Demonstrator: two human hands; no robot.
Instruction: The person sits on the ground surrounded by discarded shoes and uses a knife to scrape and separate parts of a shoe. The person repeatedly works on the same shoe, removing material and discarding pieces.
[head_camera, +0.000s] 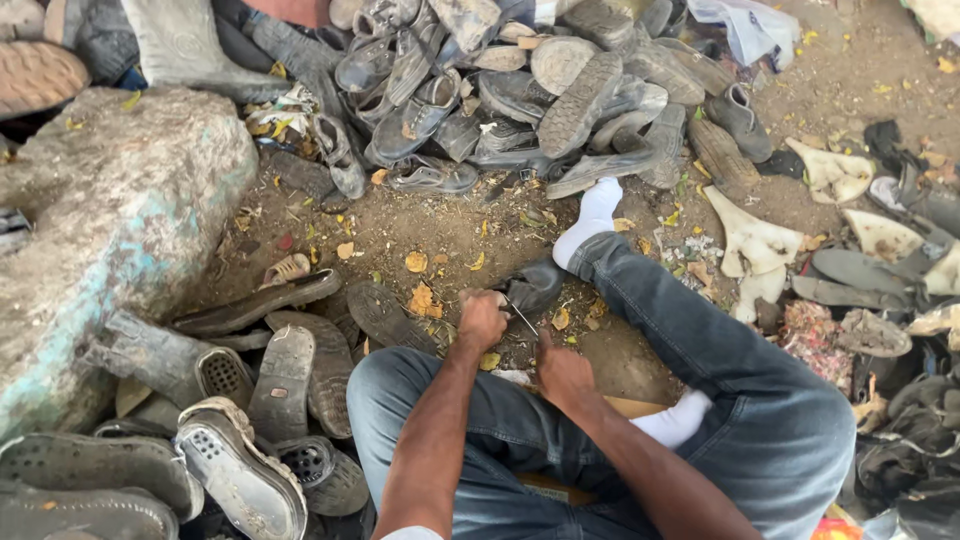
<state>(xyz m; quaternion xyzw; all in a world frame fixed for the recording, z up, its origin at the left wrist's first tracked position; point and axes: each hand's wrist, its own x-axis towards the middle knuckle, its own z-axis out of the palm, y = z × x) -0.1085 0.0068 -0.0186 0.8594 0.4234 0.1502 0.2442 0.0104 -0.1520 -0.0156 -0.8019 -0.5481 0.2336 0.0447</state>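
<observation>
I sit on the ground with my legs in blue jeans and white socks. My left hand (482, 320) is closed on a thin metal tool (522, 316) whose tip points right toward a dark worn shoe (533, 285) lying on the dirt by my sock. My right hand (562, 372) is lower, just right of the left one, with its thumb raised; its fingers are curled and I cannot see anything in them. A dark shoe sole (385, 315) lies just left of my left hand.
A big heap of grey worn shoes (520, 90) fills the far side. Loose soles and shoes (250, 400) lie at my left beside a large rough stone (110, 220). Pale sole scraps (755, 245) and dark leather pieces lie on the right. Dry leaves dot the dirt.
</observation>
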